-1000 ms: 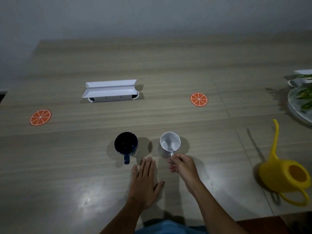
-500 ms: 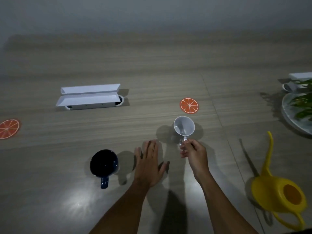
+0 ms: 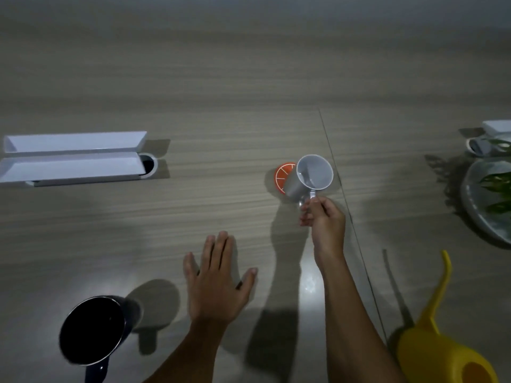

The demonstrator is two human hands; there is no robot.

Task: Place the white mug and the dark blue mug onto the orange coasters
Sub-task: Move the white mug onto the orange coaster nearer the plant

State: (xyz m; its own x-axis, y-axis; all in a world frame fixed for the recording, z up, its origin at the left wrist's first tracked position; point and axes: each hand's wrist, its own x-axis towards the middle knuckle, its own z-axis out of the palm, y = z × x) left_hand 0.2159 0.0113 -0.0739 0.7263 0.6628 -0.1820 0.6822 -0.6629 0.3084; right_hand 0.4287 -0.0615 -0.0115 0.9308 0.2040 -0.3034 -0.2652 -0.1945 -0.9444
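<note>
The table [image 3: 249, 92] filled nearly my whole view, a wide wood-grain top with a thin seam running down its right part. Next in size, the white cable box [image 3: 73, 157] lay at the far left, well apart from everything I cared about, and the plant dish [image 3: 475, 200] sat at the right edge with leaves over it. The yellow watering can [image 3: 442, 352] stood at the near right corner, its spout rising beside my right forearm; I judged it close enough to catch an elbow on any pull-back. The blue mug [image 3: 92, 328] stood upright at the near left, untouched, handle toward me. I saw no second coaster in view, so its target lay somewhere outside the frame. My left hand [image 3: 218, 283] was flat and spread, palm down over the table and holding nothing, I took it, to steady me. My right hand [image 3: 322, 219] pinched the handle of the white mug [image 3: 311, 176], which tilted with its mouth leaning right and toward me. Its base overlapped the right side of the coaster [image 3: 283, 175], so it looked to be coming down there, though I could not tell whether it touched. Nothing stood between mug and coaster; levelling it and centring it was what seemed left.
</note>
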